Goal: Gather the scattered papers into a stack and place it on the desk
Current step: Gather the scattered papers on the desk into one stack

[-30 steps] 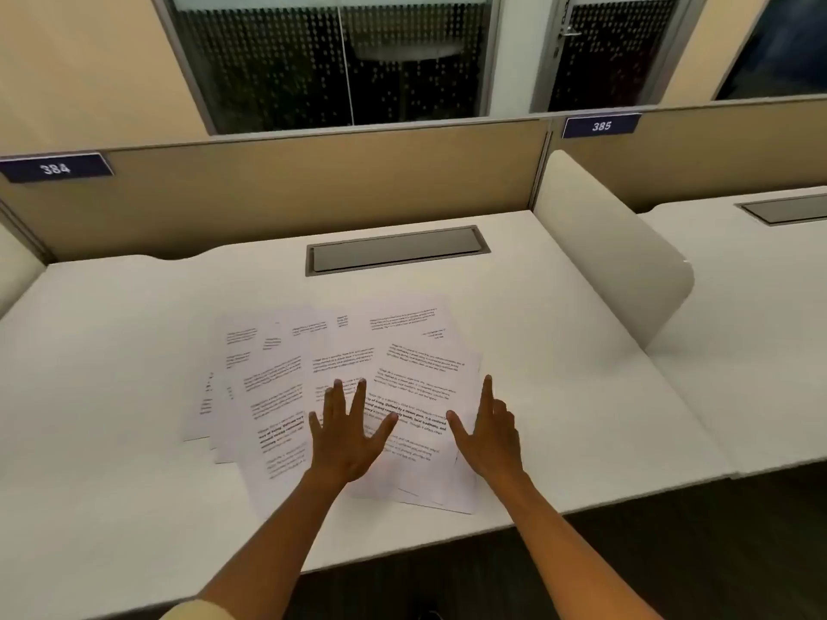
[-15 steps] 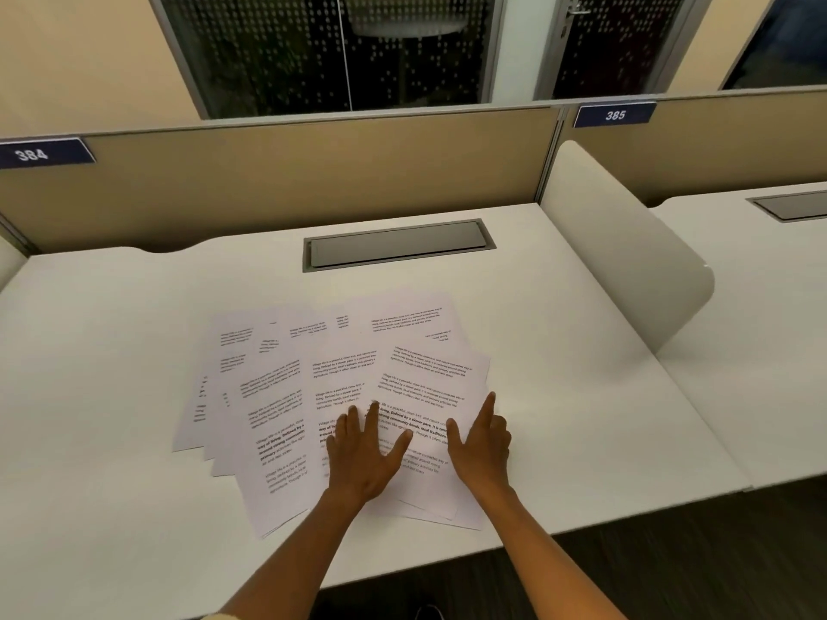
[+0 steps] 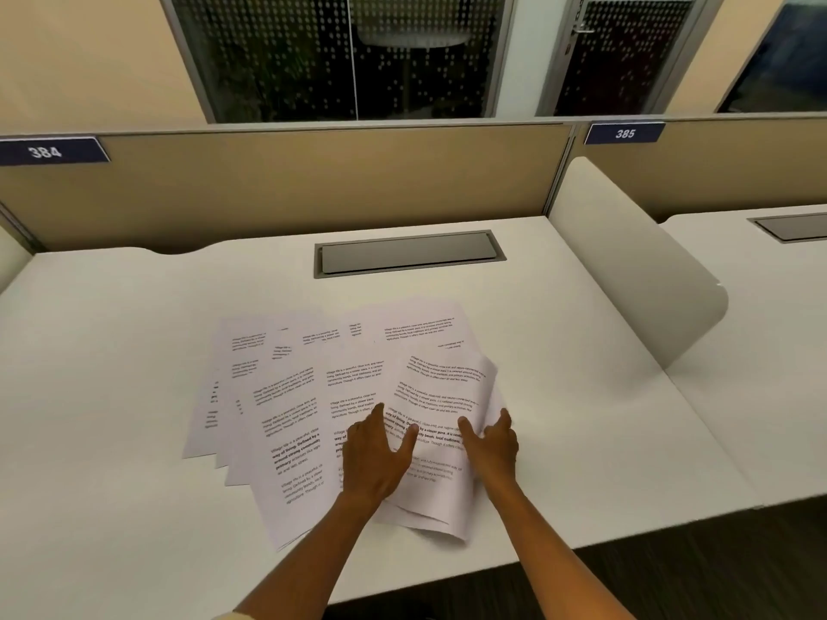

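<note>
Several printed white papers (image 3: 291, 422) lie fanned out and overlapping on the white desk (image 3: 112, 351), reaching from the middle toward the front edge. My left hand (image 3: 376, 458) rests flat on the near sheets with its fingers spread and holds nothing. My right hand (image 3: 492, 445) grips the right edge of the rightmost sheets, thumb on top. That edge is curled up off the desk. The lower sheets are partly hidden under the ones on top and under my hands.
A grey cable hatch (image 3: 407, 255) is set flush in the desk behind the papers. A tan partition (image 3: 313, 181) closes the back. A rounded white divider (image 3: 635, 261) stands at the right, with a second desk (image 3: 760, 351) beyond it.
My right hand has closed on the right edge of the top sheets and bent it upward. My left hand has slid a little forward on the papers.
</note>
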Demonstrator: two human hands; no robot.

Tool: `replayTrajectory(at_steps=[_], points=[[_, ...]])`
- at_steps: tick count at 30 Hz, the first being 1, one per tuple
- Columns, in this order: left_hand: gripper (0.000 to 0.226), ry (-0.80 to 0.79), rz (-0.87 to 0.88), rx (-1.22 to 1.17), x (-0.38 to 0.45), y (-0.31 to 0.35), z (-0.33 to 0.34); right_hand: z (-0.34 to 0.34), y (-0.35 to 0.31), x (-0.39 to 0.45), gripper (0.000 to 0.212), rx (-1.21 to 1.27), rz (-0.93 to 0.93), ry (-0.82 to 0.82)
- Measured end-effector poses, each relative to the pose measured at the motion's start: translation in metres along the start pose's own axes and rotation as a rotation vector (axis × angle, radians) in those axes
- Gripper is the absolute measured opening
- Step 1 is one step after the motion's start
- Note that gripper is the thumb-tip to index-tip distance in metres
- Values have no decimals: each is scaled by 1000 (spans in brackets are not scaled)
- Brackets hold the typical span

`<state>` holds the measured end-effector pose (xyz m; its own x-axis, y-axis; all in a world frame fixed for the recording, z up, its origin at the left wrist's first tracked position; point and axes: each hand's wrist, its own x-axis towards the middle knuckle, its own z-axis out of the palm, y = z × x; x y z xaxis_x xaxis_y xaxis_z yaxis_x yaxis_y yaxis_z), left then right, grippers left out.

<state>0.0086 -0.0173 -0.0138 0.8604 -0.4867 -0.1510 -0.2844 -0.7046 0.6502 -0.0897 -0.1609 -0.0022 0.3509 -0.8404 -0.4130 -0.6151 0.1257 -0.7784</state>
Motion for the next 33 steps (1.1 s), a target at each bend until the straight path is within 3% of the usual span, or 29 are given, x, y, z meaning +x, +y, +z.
replayTrajectory(at_steps=[4, 8, 14, 16, 23, 33], points=[[79, -45, -31, -23, 7, 1, -6, 2, -3, -1, 84, 199, 95, -20], [79, -85, -29, -65, 10, -3, -10, 1, -9, -1, 82, 227, 98, -4], [64, -58, -7, -150, 18, -14, -23, -8, -15, 6, 38, 172, 32, -34], [59, -37, -18, -144, 23, -19, -31, -8, -18, 7, 32, 107, -8, -40], [53, 47, -120, -121, 39, -42, -58, 12, -32, 5, 38, -48, -80, -59], [51, 85, -194, -361, 47, -49, -73, 63, -54, -8, 47, -245, -128, -80]])
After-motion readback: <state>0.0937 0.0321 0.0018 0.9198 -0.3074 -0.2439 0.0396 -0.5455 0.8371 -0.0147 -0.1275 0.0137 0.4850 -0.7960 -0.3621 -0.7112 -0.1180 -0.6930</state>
